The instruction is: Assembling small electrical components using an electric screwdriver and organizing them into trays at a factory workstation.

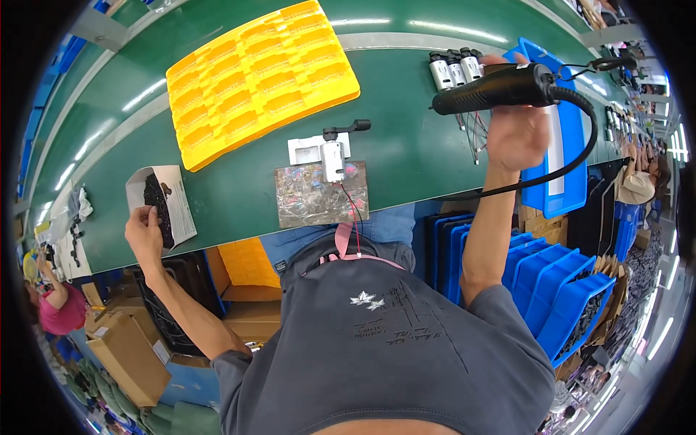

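My left hand (146,233) reaches into a small open carton (183,206) at the left, its fingertips pinched by a heap of small black parts (156,203), likely screws. Whatever sits between those fingertips is too small to make out. On the right, my right hand (516,138) grips a black corded electric screwdriver (493,90), its tip pointing left. Between my hands, a silver motor (333,161) with a black crank-like top piece and red and black wires rests on a stained flat block (304,194), against a white fixture (305,150).
A yellow tray stack (264,80) with moulded pockets lies at the far left of the green bench (406,130). Several more motors (455,71) stand near the screwdriver. A blue bin (565,159) is at the right. Blue crates (551,290) stand below; the screwdriver's cable (591,138) loops by my forearm.
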{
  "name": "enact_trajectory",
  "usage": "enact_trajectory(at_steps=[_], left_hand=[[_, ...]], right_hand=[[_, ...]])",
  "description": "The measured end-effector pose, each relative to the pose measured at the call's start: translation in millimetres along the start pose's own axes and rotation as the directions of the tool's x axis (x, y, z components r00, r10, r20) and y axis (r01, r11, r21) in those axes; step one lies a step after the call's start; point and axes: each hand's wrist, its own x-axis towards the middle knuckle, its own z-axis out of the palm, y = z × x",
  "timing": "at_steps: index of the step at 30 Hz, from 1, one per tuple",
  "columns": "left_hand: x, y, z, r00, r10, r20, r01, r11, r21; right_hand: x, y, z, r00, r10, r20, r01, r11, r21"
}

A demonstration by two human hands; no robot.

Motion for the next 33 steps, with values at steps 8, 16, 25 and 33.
enact_trajectory(at_steps=[8, 16, 25, 33], left_hand=[[-38, 85, -3, 0.955, -0.039, -0.293, -0.097, 0.896, -0.433], [-72, 211, 129, 0.871, 0.369, 0.326, -0.026, 0.696, -0.718], [-89, 212, 160, 0.845, 0.532, 0.054, -0.39, 0.681, -0.62], [-140, 154, 146, 0.865, 0.476, 0.159, -0.327, 0.774, -0.542]], right_hand=[[-13, 23, 7, 0.964, 0.131, 0.231, -0.031, 0.92, -0.391], [-35, 40, 57, 0.956, 0.151, 0.251, -0.1, 0.974, -0.204], [-54, 63, 81, 0.929, 0.225, 0.294, -0.199, 0.973, -0.116], [-126, 80, 100, 0.877, 0.433, 0.207, -0.454, 0.889, 0.065]])
